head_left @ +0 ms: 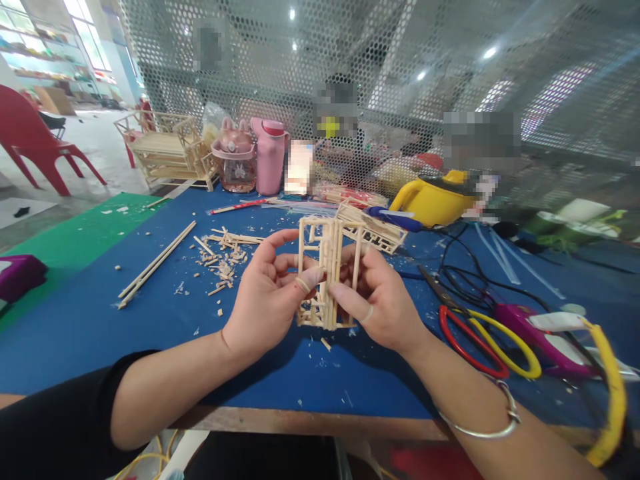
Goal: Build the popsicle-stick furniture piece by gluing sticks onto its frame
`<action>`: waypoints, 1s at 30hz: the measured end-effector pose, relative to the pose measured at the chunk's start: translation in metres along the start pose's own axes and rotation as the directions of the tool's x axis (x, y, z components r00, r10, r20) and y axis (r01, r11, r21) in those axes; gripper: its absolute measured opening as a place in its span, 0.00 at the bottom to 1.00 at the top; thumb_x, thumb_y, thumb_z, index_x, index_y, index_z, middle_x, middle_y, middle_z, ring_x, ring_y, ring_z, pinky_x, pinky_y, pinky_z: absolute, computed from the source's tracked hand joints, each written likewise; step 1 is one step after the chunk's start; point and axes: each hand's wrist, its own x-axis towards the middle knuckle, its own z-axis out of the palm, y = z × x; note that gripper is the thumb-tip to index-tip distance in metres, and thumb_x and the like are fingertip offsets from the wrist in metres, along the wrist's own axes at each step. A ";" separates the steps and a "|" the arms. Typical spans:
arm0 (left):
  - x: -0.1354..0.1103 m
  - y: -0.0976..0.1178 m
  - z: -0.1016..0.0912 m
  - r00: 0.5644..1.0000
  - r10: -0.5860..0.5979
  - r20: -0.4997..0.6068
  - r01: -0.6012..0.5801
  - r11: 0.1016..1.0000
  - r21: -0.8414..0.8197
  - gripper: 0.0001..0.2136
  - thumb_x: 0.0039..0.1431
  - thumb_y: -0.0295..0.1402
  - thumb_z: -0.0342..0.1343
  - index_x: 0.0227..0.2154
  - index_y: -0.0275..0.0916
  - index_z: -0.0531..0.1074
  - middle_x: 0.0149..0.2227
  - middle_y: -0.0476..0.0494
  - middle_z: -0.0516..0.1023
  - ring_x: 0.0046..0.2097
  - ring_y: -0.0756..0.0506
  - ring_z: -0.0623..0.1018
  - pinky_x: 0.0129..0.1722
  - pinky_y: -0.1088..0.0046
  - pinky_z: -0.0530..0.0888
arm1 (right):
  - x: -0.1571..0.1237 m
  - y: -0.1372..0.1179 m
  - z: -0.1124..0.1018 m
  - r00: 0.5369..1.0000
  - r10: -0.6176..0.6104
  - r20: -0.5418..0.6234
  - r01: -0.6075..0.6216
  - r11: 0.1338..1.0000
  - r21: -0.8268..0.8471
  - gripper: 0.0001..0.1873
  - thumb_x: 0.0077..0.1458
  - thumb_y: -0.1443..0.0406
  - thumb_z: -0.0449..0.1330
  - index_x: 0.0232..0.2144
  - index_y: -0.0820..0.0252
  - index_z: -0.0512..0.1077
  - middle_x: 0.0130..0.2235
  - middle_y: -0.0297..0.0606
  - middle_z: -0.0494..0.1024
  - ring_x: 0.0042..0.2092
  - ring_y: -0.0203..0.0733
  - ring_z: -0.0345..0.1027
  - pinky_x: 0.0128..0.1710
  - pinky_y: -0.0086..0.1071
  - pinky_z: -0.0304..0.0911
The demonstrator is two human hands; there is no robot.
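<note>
Both my hands hold a small frame model built of thin wooden sticks (325, 267), upright above the blue mat (150, 320). My left hand (265, 300) grips its left side, thumb pressed on the middle post. My right hand (380, 300) pinches the right side, fingers closed round the sticks. Another stick frame (373, 230) lies just behind the model.
Long sticks (155, 263) and offcuts (223, 260) lie to the left. Scissors with red and yellow handles (480, 333), a purple tool (535, 327) and black cables are on the right. A finished stick model (170, 150), pink bottles (270, 153) and a yellow pot (435, 197) stand at the back.
</note>
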 end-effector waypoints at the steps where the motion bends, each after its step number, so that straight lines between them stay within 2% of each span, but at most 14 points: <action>1: 0.000 0.000 0.000 1.000 -0.002 -0.001 0.002 1.000 0.002 0.24 0.48 0.30 0.63 0.47 0.41 0.60 0.28 0.53 0.75 0.27 0.54 0.75 0.28 0.81 0.75 | 0.000 0.000 0.000 1.000 0.002 -0.001 -0.002 1.000 -0.001 0.11 0.50 0.67 0.59 0.36 0.56 0.61 0.27 0.27 0.67 0.23 0.28 0.61 0.21 0.23 0.61; 9: 0.000 -0.001 -0.001 1.000 -0.011 0.012 0.011 1.000 0.019 0.24 0.49 0.29 0.62 0.48 0.40 0.59 0.29 0.52 0.74 0.28 0.54 0.75 0.28 0.80 0.74 | 0.000 0.000 -0.001 1.000 -0.010 -0.005 0.010 1.000 0.018 0.11 0.49 0.67 0.59 0.36 0.56 0.61 0.26 0.26 0.68 0.23 0.28 0.62 0.22 0.23 0.61; 12: -0.002 0.000 -0.002 0.999 -0.030 0.034 0.028 0.998 0.051 0.21 0.51 0.29 0.60 0.46 0.41 0.59 0.31 0.52 0.73 0.29 0.53 0.75 0.27 0.80 0.73 | 0.001 0.002 -0.003 1.000 -0.009 -0.024 0.010 1.000 0.026 0.11 0.49 0.66 0.60 0.35 0.55 0.61 0.26 0.27 0.69 0.23 0.29 0.63 0.22 0.23 0.60; 16: -0.003 0.002 -0.004 0.995 -0.056 0.086 0.050 0.996 0.068 0.17 0.52 0.29 0.58 0.43 0.40 0.59 0.28 0.54 0.70 0.28 0.54 0.72 0.27 0.81 0.71 | 0.003 0.006 -0.004 0.999 0.012 -0.035 -0.011 0.999 0.046 0.12 0.49 0.65 0.60 0.36 0.55 0.61 0.27 0.27 0.69 0.23 0.30 0.63 0.21 0.25 0.61; 20: -0.002 0.003 -0.005 0.993 -0.075 0.089 0.070 0.996 0.058 0.15 0.53 0.29 0.57 0.42 0.40 0.59 0.27 0.54 0.69 0.28 0.55 0.72 0.27 0.81 0.71 | 0.004 0.007 -0.007 0.999 0.004 -0.040 -0.003 0.999 0.041 0.18 0.48 0.60 0.63 0.40 0.55 0.62 0.28 0.29 0.70 0.24 0.32 0.65 0.22 0.27 0.62; 22: -0.002 0.004 -0.004 0.991 -0.107 0.078 0.103 0.993 0.049 0.15 0.53 0.30 0.58 0.41 0.40 0.60 0.28 0.54 0.69 0.29 0.53 0.75 0.27 0.80 0.72 | 0.006 0.006 -0.016 0.992 -0.037 -0.124 0.041 0.999 0.024 0.19 0.49 0.55 0.61 0.41 0.55 0.64 0.27 0.30 0.71 0.23 0.33 0.64 0.20 0.28 0.61; 23: -0.001 0.004 -0.004 0.989 -0.128 0.074 0.125 0.991 0.042 0.16 0.52 0.31 0.58 0.41 0.39 0.60 0.28 0.54 0.69 0.30 0.52 0.76 0.27 0.79 0.72 | 0.008 0.005 -0.024 0.974 -0.067 -0.217 0.069 0.998 0.003 0.18 0.51 0.53 0.59 0.41 0.56 0.65 0.26 0.30 0.70 0.22 0.33 0.64 0.19 0.28 0.59; 24: -0.001 0.004 -0.003 0.987 -0.147 0.071 0.145 0.989 0.032 0.16 0.51 0.31 0.59 0.40 0.39 0.61 0.29 0.54 0.69 0.30 0.52 0.77 0.27 0.79 0.73 | 0.010 0.005 -0.034 0.935 -0.099 -0.340 0.093 0.995 -0.034 0.16 0.54 0.53 0.55 0.39 0.56 0.66 0.24 0.30 0.70 0.21 0.33 0.63 0.17 0.28 0.57; 26: 0.000 0.004 -0.002 0.981 -0.181 0.063 0.181 0.983 0.008 0.16 0.49 0.31 0.61 0.39 0.38 0.62 0.29 0.54 0.69 0.30 0.51 0.78 0.28 0.78 0.74 | 0.017 0.007 -0.061 0.792 -0.196 -0.578 0.129 0.979 -0.156 0.14 0.58 0.55 0.48 0.36 0.56 0.67 0.23 0.30 0.68 0.19 0.33 0.61 0.17 0.28 0.55; 27: 0.000 0.005 -0.002 0.979 -0.196 0.059 0.196 0.981 -0.005 0.16 0.48 0.31 0.62 0.38 0.38 0.63 0.29 0.54 0.69 0.30 0.51 0.78 0.28 0.78 0.74 | 0.022 0.010 -0.076 0.727 -0.258 -0.637 0.127 0.961 -0.245 0.12 0.58 0.58 0.47 0.35 0.56 0.67 0.23 0.31 0.68 0.20 0.33 0.61 0.18 0.28 0.56; 28: 0.000 0.005 -0.001 0.977 -0.207 0.058 0.208 0.978 -0.016 0.16 0.48 0.31 0.62 0.38 0.38 0.63 0.30 0.54 0.70 0.30 0.51 0.78 0.28 0.79 0.74 | 0.027 0.013 -0.092 0.687 -0.317 -0.654 0.097 0.932 -0.350 0.10 0.57 0.61 0.48 0.36 0.56 0.68 0.24 0.32 0.69 0.22 0.34 0.62 0.20 0.29 0.57; 29: 0.000 0.005 -0.001 0.975 -0.214 0.056 0.216 0.976 -0.024 0.15 0.49 0.31 0.62 0.38 0.37 0.64 0.30 0.53 0.70 0.31 0.51 0.78 0.28 0.79 0.74 | 0.034 0.018 -0.108 0.708 -0.351 -0.613 0.023 0.879 -0.476 0.10 0.54 0.63 0.50 0.38 0.56 0.68 0.29 0.35 0.71 0.27 0.37 0.65 0.25 0.31 0.61; 30: 0.000 0.006 -0.001 0.974 -0.221 0.057 0.223 0.974 -0.028 0.15 0.49 0.31 0.61 0.39 0.37 0.64 0.30 0.53 0.70 0.31 0.52 0.78 0.28 0.79 0.74 | 0.041 0.024 -0.122 0.738 -0.378 -0.560 -0.072 0.780 -0.622 0.14 0.50 0.66 0.52 0.41 0.58 0.68 0.34 0.40 0.74 0.33 0.41 0.68 0.31 0.35 0.65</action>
